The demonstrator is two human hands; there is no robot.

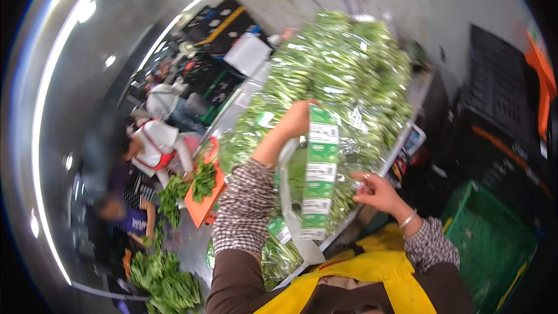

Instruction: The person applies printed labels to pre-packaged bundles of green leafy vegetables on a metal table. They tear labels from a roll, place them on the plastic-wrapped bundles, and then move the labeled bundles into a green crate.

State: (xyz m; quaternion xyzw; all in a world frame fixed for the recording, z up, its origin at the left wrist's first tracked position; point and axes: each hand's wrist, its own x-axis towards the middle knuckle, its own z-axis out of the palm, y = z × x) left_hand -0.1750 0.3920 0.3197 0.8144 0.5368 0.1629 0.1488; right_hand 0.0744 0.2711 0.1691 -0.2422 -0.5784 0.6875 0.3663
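Observation:
My left hand (298, 118) is closed at the upper end of a long strip of green-and-white labels (321, 168). The strip hangs toward me, and its pale backing loops down at the left and curls near my apron. Right of the strip, my right hand (381, 193) has its fingers bent together at the near edge of the bagged greens; something small and shiny shows at the fingertips, too unclear to name. Under and beyond both hands lies a big pile of leafy greens in clear plastic bags (331, 75). One bag at the left bears a green-and-white label (265, 119).
A metal table (415, 102) carries the pile. Loose greens (165, 282) and an orange board (203, 200) lie at the left, where people (160, 148) work. At the right stand a green crate (491, 244) and black crates (500, 81). A wall rises behind.

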